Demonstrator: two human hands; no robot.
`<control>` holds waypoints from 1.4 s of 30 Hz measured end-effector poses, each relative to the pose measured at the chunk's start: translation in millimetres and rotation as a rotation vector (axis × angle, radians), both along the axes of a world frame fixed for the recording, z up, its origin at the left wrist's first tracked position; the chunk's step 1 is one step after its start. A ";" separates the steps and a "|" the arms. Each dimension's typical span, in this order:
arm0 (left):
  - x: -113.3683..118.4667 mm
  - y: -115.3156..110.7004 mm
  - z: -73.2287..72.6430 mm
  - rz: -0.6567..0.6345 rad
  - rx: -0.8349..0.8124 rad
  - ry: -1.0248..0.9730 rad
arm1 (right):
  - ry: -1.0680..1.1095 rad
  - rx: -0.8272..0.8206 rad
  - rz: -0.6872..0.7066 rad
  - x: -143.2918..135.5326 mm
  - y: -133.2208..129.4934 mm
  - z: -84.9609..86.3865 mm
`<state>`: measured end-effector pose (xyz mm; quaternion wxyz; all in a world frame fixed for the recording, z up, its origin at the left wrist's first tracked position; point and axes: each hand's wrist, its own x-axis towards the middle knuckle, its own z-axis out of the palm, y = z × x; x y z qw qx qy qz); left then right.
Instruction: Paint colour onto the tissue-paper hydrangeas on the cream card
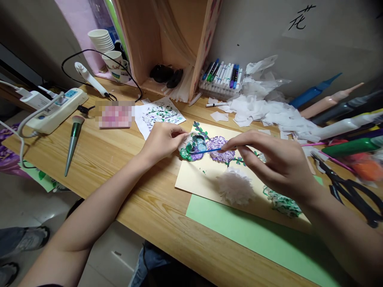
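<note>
My left hand [164, 141] pinches the edge of a small paint palette [196, 144] smeared green, purple and teal. Between the fingertips of my right hand [266, 159] is a thin blue stick [206, 151], its far end touching the paint. Under and beside both hands lies a cream sheet [191, 175] with a purple textured flower [220, 148], painted green leaves, a white ruffled paper flower [235, 186] and a green-and-white one [283, 202]. My right forearm covers part of the sheet's right side.
Green paper [239, 227] lies at the front edge. Black scissors [353, 187], paint tubes [314, 91] and white paper scraps [260, 111] are right. Markers [223, 75] stand behind. Left are a brush [73, 139], power strip [56, 109], paper cups [115, 65] and paint-marked paper [161, 113].
</note>
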<state>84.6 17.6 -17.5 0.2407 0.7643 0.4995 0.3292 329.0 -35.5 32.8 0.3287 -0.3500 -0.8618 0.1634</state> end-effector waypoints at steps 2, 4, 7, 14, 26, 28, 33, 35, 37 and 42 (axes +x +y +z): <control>-0.1 0.0 -0.2 0.003 0.002 0.002 | 0.018 0.010 -0.023 -0.4 0.4 -0.7; -0.3 0.1 -0.4 0.004 0.001 0.006 | 0.014 -0.018 -0.004 -0.8 1.0 -1.1; -0.5 0.3 -0.2 -0.001 0.003 0.013 | 0.008 -0.064 0.009 -0.4 1.6 -1.1; -0.5 0.5 0.6 -0.002 0.009 0.013 | -0.001 -0.058 0.022 2.0 1.7 -1.2; -0.5 0.8 -0.9 -0.002 0.011 0.017 | -0.053 0.015 0.021 1.2 3.0 -0.5; -0.4 0.7 -0.9 -0.006 0.015 0.009 | -0.048 0.019 0.020 1.1 2.4 0.2; -0.3 0.6 -1.0 -0.004 0.010 0.005 | -0.046 0.021 0.016 0.3 2.0 0.0; -0.4 0.7 -1.3 -0.006 0.008 0.004 | -0.035 0.005 0.014 0.1 2.2 -0.3; -0.4 0.8 -1.6 -0.001 0.014 0.003 | -0.018 0.017 -0.019 0.3 2.3 -0.2; 0.0 0.7 -1.1 0.001 0.011 0.003 | -0.028 -0.011 0.033 1.3 2.3 1.0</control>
